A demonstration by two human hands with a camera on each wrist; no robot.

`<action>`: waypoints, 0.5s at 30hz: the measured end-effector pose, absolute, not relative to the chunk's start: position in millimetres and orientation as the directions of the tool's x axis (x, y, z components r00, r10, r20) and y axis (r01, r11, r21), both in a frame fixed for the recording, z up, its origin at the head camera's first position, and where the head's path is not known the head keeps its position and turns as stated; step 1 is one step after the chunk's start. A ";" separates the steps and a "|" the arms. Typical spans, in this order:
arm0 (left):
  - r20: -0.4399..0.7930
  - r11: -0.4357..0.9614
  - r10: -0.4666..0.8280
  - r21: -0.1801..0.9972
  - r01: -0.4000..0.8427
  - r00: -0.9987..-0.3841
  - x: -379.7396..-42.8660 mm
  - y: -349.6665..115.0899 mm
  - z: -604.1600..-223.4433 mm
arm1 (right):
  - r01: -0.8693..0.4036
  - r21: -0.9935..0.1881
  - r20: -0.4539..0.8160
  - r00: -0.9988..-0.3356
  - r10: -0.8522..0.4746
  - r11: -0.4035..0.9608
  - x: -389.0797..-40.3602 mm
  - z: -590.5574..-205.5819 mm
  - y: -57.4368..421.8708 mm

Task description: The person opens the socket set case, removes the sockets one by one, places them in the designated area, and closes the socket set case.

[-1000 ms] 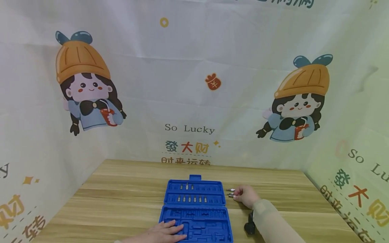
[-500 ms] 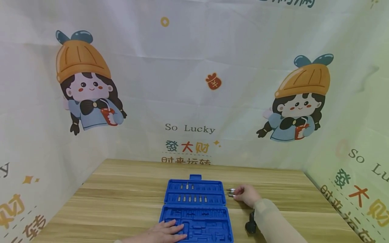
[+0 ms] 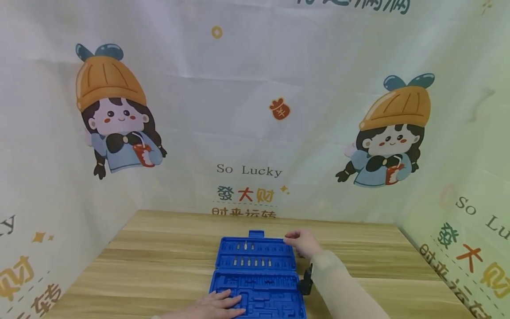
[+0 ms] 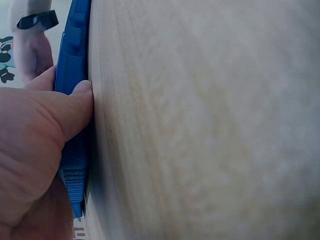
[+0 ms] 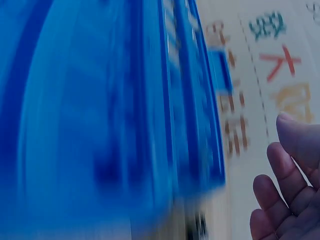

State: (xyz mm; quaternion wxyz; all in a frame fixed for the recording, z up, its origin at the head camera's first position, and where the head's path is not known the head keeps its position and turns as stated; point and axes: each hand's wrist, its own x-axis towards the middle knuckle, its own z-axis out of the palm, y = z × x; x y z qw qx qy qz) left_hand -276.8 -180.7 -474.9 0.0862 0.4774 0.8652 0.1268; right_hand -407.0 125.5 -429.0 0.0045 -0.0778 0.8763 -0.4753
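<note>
A blue plastic bit case (image 3: 279,261) lies open on the table, its lid toward the back wall. Several small metal bits (image 3: 249,262) stand in two rows in the lid. My left hand (image 3: 215,305) rests with spread fingers on the case's near left part. In the left wrist view, its thumb (image 4: 75,107) lies against the case's outer side, with a finger over the rim. My right hand (image 3: 303,243) hovers at the lid's far right corner. In the right wrist view, its fingers (image 5: 282,172) are loosely bent, and nothing shows between them.
The wooden table (image 3: 159,248) meets a printed cloth wall (image 3: 247,133) at its back, with cloth on both sides too. A latch tab (image 3: 256,233) sticks out at the lid's far edge. A black wrist camera (image 3: 306,281) sits at my right wrist.
My right hand has come away from loose metal bits right of the lid and moved left and back to the lid's corner. It now mostly hides those bits. My left hand stays put.
</note>
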 end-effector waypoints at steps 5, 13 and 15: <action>-0.082 0.572 0.813 0.294 0.766 -0.577 -280.4 -176.1 -478.3 | -0.115 -0.893 0.053 -0.987 -0.152 0.434 -409.0 -438.5 87.0; -0.068 0.581 0.804 0.299 0.757 -0.590 -281.8 -176.8 -479.1 | -0.058 -0.920 0.018 -0.994 -0.106 0.387 -409.7 -457.4 45.1; -0.072 0.582 0.804 0.304 0.754 -0.591 -282.6 -177.1 -479.0 | -0.064 -0.892 0.028 -0.996 -0.086 0.447 -407.4 -459.1 39.2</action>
